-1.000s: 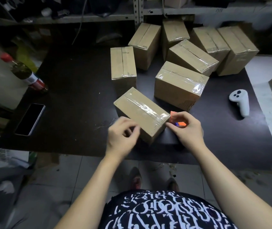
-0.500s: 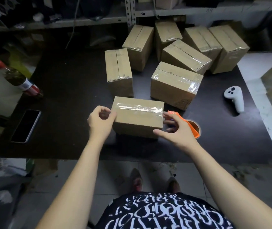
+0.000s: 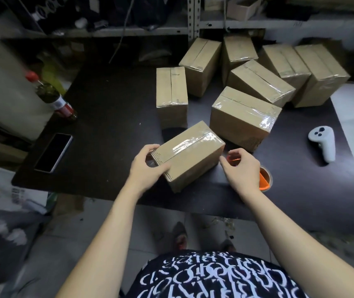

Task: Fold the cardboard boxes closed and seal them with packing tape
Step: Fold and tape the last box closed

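The left hand (image 3: 148,166) has its fingers and thumb wrapped round the near left end of the box (image 3: 193,155). The right hand (image 3: 242,171) is curled round the orange tape dispenser (image 3: 264,179), just beside the box's right side. The box sits angled near the front edge of the dark table (image 3: 111,125), with a shiny strip of tape along its top. Behind it there's a bunch of sealed boxes (image 3: 244,117). Off to the left are a phone (image 3: 53,152) and a bottle (image 3: 51,95), and a white controller (image 3: 322,143) lies to the right.
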